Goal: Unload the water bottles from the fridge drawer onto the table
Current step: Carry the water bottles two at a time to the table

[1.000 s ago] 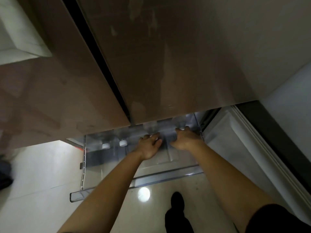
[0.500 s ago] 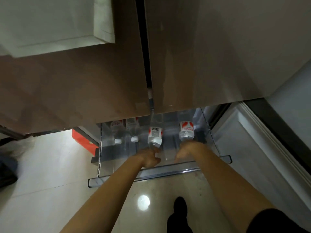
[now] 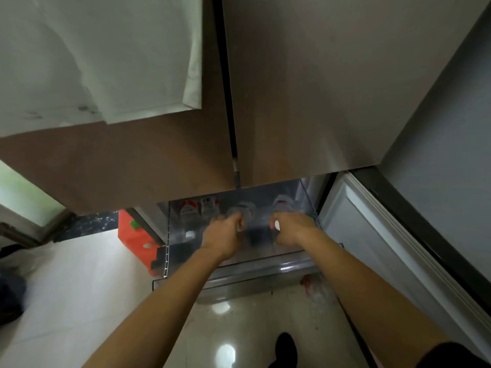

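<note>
The clear fridge drawer (image 3: 255,269) is pulled out below the brown fridge doors. Several water bottles with red and white labels lie inside it. My left hand (image 3: 223,235) is closed around the neck of one bottle (image 3: 243,212) in the middle of the drawer. Wrapped around the cap end of another bottle (image 3: 283,203), my right hand (image 3: 289,227) works at the drawer's right side. Two more bottles (image 3: 190,212) lie untouched at the left of the drawer, caps toward me. Motion blurs the held bottles.
The brown fridge doors (image 3: 292,102) hang over the drawer's back part. An open white door (image 3: 372,248) stands to the right. An orange box (image 3: 135,240) sits on the glossy floor left of the drawer. A white counter edge (image 3: 106,75) juts out above left.
Both hands have closed around the two right-hand bottles and started lifting them. The view has tilted, showing more of the drawer.
</note>
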{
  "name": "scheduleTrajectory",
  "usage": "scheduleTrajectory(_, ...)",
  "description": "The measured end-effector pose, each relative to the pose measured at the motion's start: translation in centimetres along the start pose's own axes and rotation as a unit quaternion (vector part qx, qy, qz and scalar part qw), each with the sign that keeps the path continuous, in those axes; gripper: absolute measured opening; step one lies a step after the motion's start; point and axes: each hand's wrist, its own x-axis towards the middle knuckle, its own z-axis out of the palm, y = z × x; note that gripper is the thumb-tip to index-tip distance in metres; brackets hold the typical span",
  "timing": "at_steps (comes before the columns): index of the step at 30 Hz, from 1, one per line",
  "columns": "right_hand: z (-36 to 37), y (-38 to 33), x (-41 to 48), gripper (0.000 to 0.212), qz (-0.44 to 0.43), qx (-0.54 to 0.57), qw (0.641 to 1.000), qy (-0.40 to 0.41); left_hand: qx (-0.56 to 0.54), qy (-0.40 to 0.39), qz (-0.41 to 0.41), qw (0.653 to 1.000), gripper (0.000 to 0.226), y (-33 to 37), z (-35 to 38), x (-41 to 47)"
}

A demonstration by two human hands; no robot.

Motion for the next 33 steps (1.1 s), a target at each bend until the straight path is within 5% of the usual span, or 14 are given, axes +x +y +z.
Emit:
scheduleTrajectory(3,-2.4,-0.2,-1.9,0.022,0.002,0.049,0.991,0.127,-0.046,0.053,0.025,0.997,0.024,-0.1,-2.4,-0.9)
scheduleTrajectory(8,-2.4,-0.1,-3.1,0.024,-0.003,0.100,0.991,0.084,-0.050,0.045,0.026,0.997,0.031,-1.3,-2.4,-1.7)
scheduleTrajectory(16,0.7,0.6,-1.8,0.060,0.041,0.275,0.946,0.166,-0.223,0.076,-0.037,0.971,0.055,-2.4,-1.3,-1.3)
scheduleTrajectory(22,4.2,1.6,-0.2,0.092,0.078,0.244,0.955,0.150,-0.303,0.035,-0.051,0.951,0.090,-1.8,2.2,-0.6)
scheduleTrajectory(33,5.1,1.7,0.9,0.075,0.055,0.295,0.937,0.179,-0.329,0.101,-0.057,0.937,0.075,-1.7,3.0,-0.6)
